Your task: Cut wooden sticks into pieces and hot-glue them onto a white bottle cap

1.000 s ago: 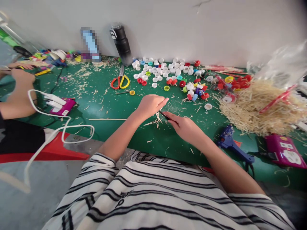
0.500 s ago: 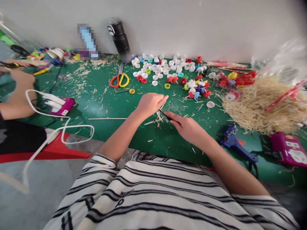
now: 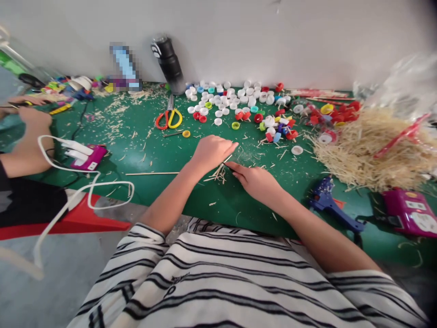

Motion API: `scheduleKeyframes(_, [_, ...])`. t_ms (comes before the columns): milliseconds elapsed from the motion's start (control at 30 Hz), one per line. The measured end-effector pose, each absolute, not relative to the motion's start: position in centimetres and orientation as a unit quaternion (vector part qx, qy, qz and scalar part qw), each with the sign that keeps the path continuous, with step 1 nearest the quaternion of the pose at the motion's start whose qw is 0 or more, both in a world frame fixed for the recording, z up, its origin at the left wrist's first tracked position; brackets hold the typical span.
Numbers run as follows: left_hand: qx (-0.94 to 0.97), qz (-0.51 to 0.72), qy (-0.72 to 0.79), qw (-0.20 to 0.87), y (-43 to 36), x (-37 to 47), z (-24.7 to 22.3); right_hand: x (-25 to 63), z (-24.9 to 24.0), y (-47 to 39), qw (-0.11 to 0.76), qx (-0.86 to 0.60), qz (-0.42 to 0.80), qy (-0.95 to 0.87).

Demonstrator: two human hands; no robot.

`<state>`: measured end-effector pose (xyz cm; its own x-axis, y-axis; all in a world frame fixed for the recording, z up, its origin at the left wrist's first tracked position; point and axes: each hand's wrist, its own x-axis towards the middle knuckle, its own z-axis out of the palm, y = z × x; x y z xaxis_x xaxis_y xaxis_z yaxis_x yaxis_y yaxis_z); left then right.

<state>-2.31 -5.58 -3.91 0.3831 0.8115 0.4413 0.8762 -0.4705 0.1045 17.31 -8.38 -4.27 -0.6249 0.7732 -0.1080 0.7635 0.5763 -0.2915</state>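
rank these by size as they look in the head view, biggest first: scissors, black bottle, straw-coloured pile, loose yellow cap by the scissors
1. straw-coloured pile
2. black bottle
3. scissors
4. loose yellow cap

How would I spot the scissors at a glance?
On the green table, find the tall black bottle by the wall. The scissors lie just in front of it, blades pointing toward its base. One finger loop is red and the other yellow, unlike the small, round yellow cap nearby.
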Motion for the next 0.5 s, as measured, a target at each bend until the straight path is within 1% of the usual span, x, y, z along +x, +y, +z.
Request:
scheduleKeyframes(133, [-0.791, -0.273, -0.548, 0.024, -5.3, -4.2, -3.7, 18.0, -4.0, -8.5, 0.03, -0.426, 0.184, -0.885])
scheduleKeyframes(300, [-0.756, -0.341, -0.558, -0.025, -5.7, -4.3, -3.4, 19.2, -3.9, -8.6, 0.052, -0.416, 0.242, -0.875])
scheduleKeyframes(500, [-0.746, -0.352, -0.562, -0.061, -5.8, -4.1, -3.3, 20.3, -3.7, -8.5, 0.064, -0.402, 0.265, -0.874])
